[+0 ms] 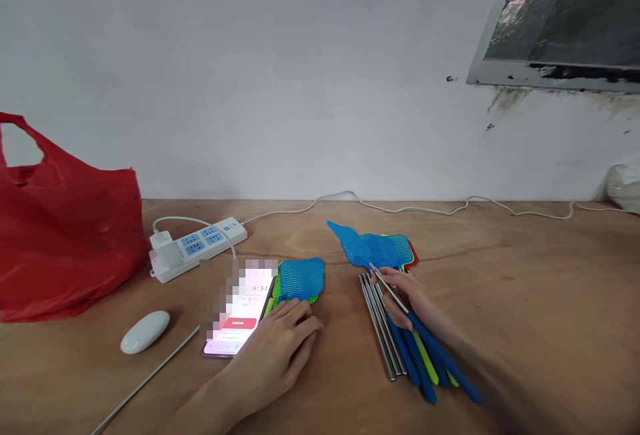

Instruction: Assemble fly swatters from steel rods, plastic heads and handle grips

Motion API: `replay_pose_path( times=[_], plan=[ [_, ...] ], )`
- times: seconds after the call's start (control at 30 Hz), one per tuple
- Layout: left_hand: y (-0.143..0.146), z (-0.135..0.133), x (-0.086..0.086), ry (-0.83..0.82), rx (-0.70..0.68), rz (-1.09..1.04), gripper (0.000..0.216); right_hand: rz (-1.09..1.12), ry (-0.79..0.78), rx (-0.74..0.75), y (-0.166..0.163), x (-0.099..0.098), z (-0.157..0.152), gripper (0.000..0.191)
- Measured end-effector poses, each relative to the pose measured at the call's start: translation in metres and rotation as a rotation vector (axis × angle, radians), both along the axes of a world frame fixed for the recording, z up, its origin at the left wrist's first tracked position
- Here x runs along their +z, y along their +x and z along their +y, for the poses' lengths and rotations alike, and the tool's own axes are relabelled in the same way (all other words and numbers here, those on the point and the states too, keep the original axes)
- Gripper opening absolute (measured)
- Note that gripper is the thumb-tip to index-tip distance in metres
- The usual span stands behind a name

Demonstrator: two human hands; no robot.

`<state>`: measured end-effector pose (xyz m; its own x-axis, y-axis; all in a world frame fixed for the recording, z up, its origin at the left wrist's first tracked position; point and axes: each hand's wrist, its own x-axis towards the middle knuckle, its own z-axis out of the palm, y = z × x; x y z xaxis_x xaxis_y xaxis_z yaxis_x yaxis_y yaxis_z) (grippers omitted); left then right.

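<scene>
My right hand (405, 298) is closed around the metal shaft of a fly swatter (354, 246), its blue head tilted up and its blue handle pointing toward me. Under that hand lies a pile of fly swatters (393, 248) with blue, yellow-green and red mesh heads and blue and green handles. Several bare metal rods (381, 331) lie along the pile's left side. My left hand (280, 351) lies palm down at the near edge of blue and green swatter heads (301, 277), fingers stretched forward and nothing visible in its grasp.
A lit phone (245, 311) lies beside my left hand. Further left are a white mouse-like oval (145, 332), a white power strip (200, 245) with a plugged-in charger, and a red plastic bag (70, 235). A white cable (395, 210) runs along the wall.
</scene>
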<state>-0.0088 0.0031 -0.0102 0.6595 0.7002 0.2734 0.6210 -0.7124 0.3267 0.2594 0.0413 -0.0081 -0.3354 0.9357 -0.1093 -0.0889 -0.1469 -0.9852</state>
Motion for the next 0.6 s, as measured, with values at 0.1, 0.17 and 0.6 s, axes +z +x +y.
replay_pose_path(
  times=[0.1, 0.17, 0.6],
  plan=[
    [0.0002, 0.0, 0.0001, 0.0, -0.005, 0.001, 0.024, 0.025, -0.058, 0.081, 0.0006, 0.0002, 0.0046, 0.037],
    [0.0006, -0.0001, 0.0009, 0.0, -0.001, 0.011, 0.025, 0.03, -0.081, 0.115, 0.0006, 0.0025, 0.0045, 0.041],
    [0.0, 0.0002, 0.0004, -0.04, 0.0, 0.049, 0.025, 0.092, -0.118, 0.213, -0.0022, 0.0032, -0.0001, 0.049]
  ],
)
